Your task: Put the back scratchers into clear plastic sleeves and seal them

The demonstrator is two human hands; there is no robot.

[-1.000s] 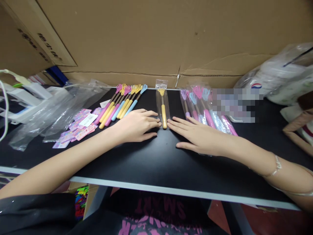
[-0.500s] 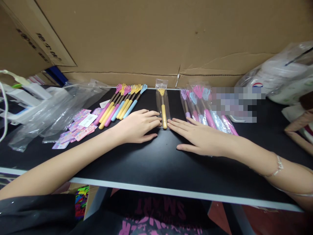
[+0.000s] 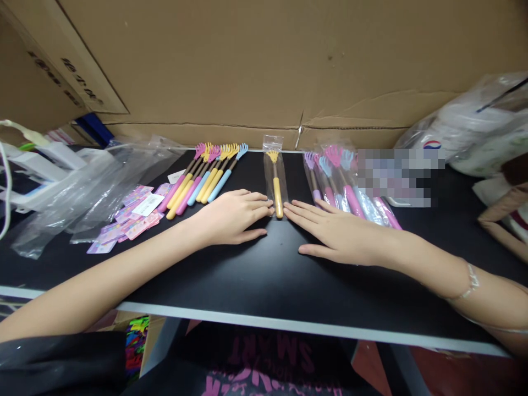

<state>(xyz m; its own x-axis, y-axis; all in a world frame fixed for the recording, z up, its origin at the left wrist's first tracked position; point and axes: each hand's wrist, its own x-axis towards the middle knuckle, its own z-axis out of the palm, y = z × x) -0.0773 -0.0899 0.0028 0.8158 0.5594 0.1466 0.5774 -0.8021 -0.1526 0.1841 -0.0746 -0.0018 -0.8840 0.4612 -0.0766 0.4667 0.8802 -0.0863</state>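
Observation:
A yellow-handled back scratcher in a clear plastic bag lies upright in view on the black table, its claw end away from me. My left hand rests flat just left of it, fingertips at the bag's edge. On the other side my right hand lies flat with fingers stretched, its fingertips beside the handle's lower end. Neither hand grips anything. Left of centre is a row of unbagged back scratchers in pink, yellow and blue. Several bagged back scratchers lie beyond my right hand, which partly covers them.
Printed cards and clear plastic bags lie at the left, near a white plastic device. A cardboard wall stands behind the table. A bagged cup sits at the right, near a blurred-out patch.

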